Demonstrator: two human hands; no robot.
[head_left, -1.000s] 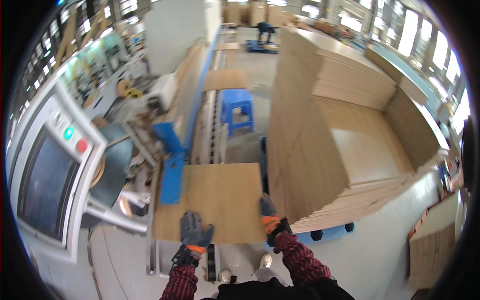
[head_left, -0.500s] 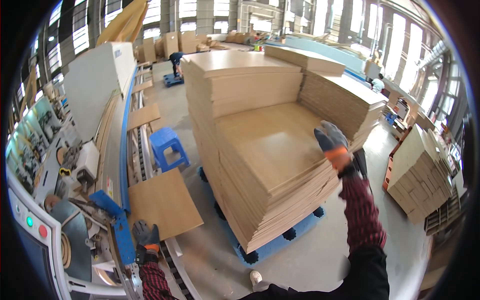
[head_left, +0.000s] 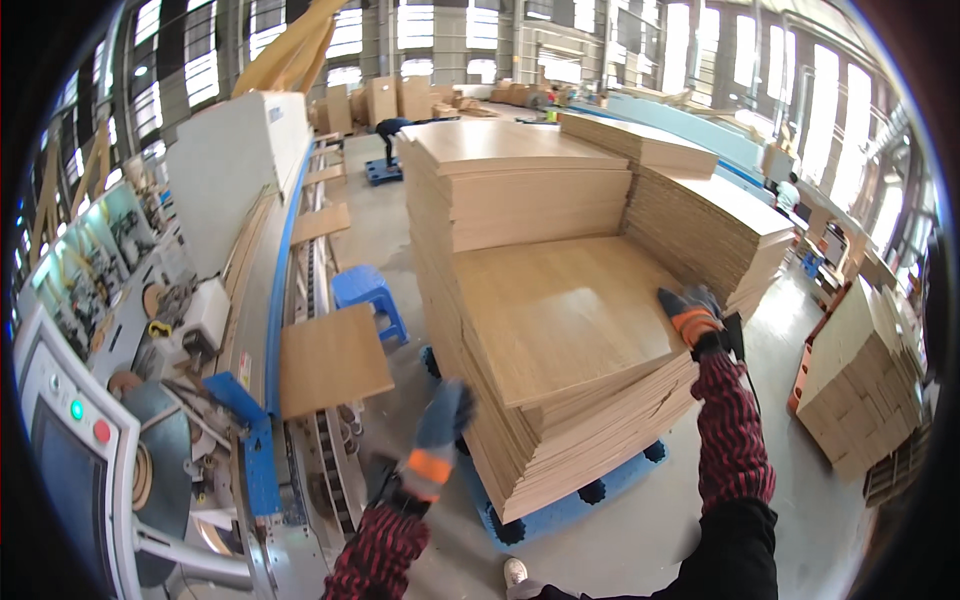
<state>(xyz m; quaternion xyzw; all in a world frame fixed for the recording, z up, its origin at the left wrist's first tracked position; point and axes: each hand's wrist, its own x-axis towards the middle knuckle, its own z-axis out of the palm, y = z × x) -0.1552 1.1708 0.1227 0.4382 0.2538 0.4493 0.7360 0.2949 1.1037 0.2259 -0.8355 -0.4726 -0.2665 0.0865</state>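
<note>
A large stack of flat wood panels (head_left: pixel 560 450) stands before me on a blue pallet (head_left: pixel 625 475). Its top front panel (head_left: pixel 570 310) sits slightly askew, its near left corner out past the sheets below. My right hand (head_left: pixel 692 312), in a dark glove with an orange band, is closed over this panel's right edge. My left hand (head_left: pixel 440 425), gloved alike, hangs beside the stack's near left side; motion blurs its fingers. Farther left, a single wood panel (head_left: pixel 335 360) lies on the machine's edge, apart from my left hand.
Left of me runs a long machine with a blue rail (head_left: pixel 283 260) and a control panel (head_left: pixel 75 450). A blue stool (head_left: pixel 370 295) stands between machine and stack. Another board pile (head_left: pixel 860 370) is on the right. A person (head_left: pixel 390 138) bends over at the back.
My left hand has left the panel on the machine and moved right toward the stack. My right hand has closed on the top panel's edge, and that panel has shifted slightly.
</note>
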